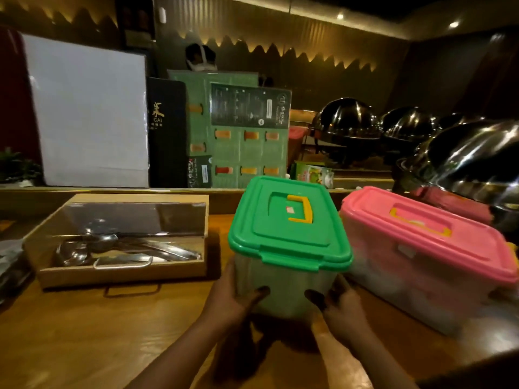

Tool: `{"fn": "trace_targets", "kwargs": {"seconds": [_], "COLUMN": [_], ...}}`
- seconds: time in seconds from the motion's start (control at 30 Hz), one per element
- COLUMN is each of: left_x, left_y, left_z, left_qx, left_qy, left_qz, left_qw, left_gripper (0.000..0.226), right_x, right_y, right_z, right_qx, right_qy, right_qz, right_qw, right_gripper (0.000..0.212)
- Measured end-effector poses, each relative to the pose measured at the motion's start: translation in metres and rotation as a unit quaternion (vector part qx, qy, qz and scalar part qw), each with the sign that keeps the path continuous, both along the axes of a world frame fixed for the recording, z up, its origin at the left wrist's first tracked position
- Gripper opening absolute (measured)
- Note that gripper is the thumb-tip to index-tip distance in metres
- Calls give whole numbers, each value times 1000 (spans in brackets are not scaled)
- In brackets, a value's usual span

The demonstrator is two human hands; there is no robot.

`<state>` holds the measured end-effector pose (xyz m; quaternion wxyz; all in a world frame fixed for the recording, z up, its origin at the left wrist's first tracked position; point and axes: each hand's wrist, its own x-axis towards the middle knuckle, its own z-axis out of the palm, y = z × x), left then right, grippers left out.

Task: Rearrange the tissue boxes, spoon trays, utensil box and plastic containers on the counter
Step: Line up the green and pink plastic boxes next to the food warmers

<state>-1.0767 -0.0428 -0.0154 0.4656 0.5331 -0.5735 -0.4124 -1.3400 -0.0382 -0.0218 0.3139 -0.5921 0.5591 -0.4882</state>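
A clear plastic container with a green lid point(289, 223) and a yellow handle is in the middle of the wooden counter point(84, 332). My left hand point(233, 299) grips its lower left side and my right hand point(341, 304) grips its lower right side, thumbs on the front wall. Its base looks slightly raised above a dark shadow. Right beside it rests a larger clear container with a pink lid point(432, 234). To the left stands a wooden utensil box point(123, 240) with a clear lid, holding metal spoons and ladles.
Behind the counter's raised back ledge stand a white board point(87, 110), a black menu folder point(167, 130) and a green laminated menu point(238, 130). A green tissue box point(311, 172) lies further back. Shiny domed chafing dishes point(463, 161) crowd the right side.
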Motion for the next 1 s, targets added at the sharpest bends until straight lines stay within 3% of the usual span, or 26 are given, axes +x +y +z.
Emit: {"fn": "trace_targets", "kwargs": {"seconds": [0.2,0.4,0.6,0.9,1.0], "left_x": [-43,-61,-67,-54,-66], "left_y": [-14,-32,-44,-56,-44], "left_z": [-14,-15,-15,-16,-24], "left_qx": [-51,-27,-22,11,5], "left_qy": [20,44,30,10,-46], "left_qz": [87,122,154,167,245], "left_qw": [995,991,987,986,968], "left_gripper": [78,93,88,96,90], "right_x": [-28,-43,-45,-32,-41], "right_y": [-42,-79,-104,-113,-109], "right_z": [2,-4,-6,-4,-7], "right_qx": [20,31,35,50,67], "right_qy": [-63,-31,34,51,67], "right_qz": [54,67,71,64,102], "right_qw": [996,997,996,995,990], "right_gripper": [80,79,68,84,84]}}
